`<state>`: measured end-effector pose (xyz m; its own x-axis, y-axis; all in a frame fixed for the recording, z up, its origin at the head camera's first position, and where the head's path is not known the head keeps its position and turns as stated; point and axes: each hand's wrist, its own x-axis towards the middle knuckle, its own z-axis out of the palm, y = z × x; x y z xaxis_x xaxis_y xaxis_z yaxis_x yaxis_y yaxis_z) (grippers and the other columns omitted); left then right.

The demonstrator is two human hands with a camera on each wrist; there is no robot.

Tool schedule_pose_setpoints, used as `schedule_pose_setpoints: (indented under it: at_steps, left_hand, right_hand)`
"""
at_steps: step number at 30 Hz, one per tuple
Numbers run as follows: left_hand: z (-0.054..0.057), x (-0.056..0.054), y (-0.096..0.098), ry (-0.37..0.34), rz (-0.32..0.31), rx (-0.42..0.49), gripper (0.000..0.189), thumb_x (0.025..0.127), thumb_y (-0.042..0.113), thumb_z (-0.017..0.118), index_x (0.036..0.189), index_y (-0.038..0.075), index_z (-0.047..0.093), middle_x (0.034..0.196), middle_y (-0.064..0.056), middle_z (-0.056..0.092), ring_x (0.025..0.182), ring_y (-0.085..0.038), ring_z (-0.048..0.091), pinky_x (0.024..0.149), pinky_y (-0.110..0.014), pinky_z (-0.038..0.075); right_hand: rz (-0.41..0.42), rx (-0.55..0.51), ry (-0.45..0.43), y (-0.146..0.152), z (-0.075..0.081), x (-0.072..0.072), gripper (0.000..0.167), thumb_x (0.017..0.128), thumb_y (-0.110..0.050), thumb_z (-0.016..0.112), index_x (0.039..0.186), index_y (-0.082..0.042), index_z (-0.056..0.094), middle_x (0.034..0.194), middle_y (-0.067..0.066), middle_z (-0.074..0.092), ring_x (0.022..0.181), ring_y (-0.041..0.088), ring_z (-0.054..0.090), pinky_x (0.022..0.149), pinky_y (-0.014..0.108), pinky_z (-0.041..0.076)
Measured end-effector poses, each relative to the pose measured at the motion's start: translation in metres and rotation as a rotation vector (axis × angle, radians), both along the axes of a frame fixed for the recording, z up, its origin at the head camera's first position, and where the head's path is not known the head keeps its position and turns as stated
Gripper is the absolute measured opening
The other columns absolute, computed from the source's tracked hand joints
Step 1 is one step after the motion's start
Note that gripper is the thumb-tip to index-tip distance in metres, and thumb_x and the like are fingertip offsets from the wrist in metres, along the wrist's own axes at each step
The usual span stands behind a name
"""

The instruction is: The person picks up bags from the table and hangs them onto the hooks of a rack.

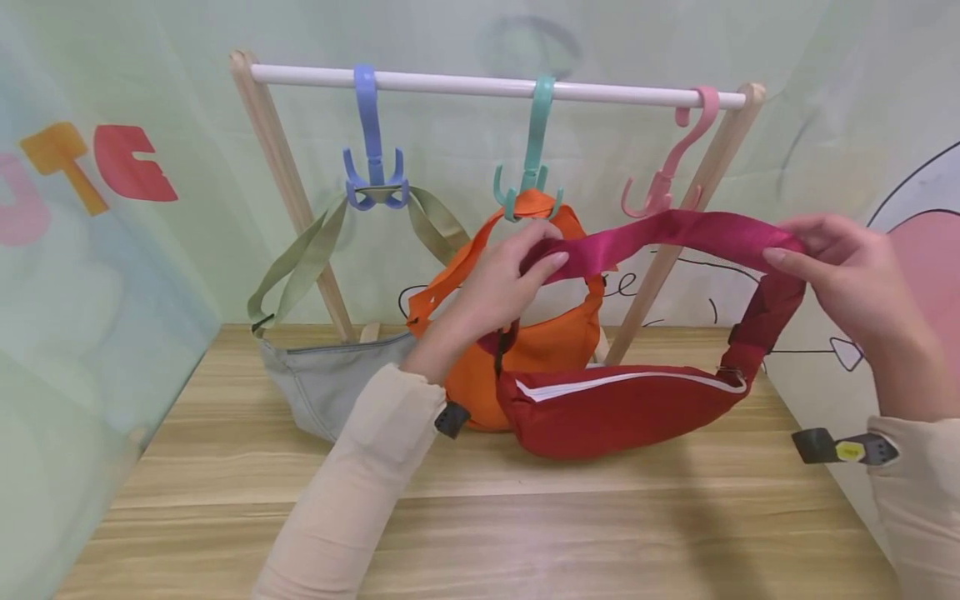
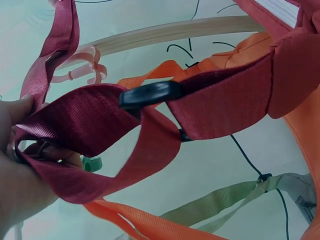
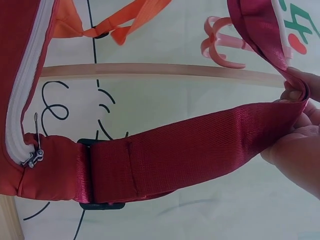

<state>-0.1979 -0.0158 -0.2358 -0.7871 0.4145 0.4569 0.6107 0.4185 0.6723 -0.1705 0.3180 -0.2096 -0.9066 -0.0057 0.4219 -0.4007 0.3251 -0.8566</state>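
Observation:
A red shoulder bag [image 1: 622,417] with a white zipper hangs by its wide strap [image 1: 690,231] between both hands, low over the table. My left hand [image 1: 510,279] pinches the strap's left part; in the left wrist view, the folded strap [image 2: 75,120] loops from the fingers to a black buckle [image 2: 150,95]. At the right, my right hand [image 1: 847,271] pinches the strap between thumb and fingers. The pink hook [image 1: 660,192] hangs on the rack just behind the raised strap. Part of the orange bag [image 1: 555,342] is hidden behind the red bag and my left hand.
A rack with a white bar [image 1: 465,83] and wooden legs stands at the back. The grey bag [image 1: 322,383] hangs from the blue hook [image 1: 375,175]. The orange bag's strap is on the green hook [image 1: 536,158]. Wood-grain table [image 1: 525,533] lies in front.

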Motion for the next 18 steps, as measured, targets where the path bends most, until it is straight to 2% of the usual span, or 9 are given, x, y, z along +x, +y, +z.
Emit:
schedule_pose_setpoints:
  at_steps: [8, 18]
  left_hand:
    - [0.004, 0.001, 0.005, 0.003, -0.004, 0.005, 0.021, 0.093, 0.02, 0.053, 0.111, 0.009, 0.052, 0.102, -0.003, 0.057, 0.093, -0.015, 0.052, 0.075, -0.024, 0.046]
    - [0.011, 0.002, 0.011, 0.026, 0.009, 0.02, 0.022, 0.093, 0.019, 0.053, 0.112, 0.008, 0.051, 0.105, -0.005, 0.058, 0.095, -0.014, 0.053, 0.075, -0.024, 0.047]
  right_hand:
    - [0.072, -0.199, 0.045, 0.0, 0.003, 0.001, 0.022, 0.078, 0.01, 0.064, 0.095, -0.003, 0.067, 0.075, 0.0, 0.068, 0.059, 0.008, 0.061, 0.058, 0.013, 0.044]
    - [0.063, -0.262, 0.062, -0.001, 0.01, 0.001, 0.021, 0.078, 0.01, 0.064, 0.095, -0.002, 0.066, 0.076, 0.002, 0.068, 0.058, 0.009, 0.061, 0.056, 0.014, 0.046]
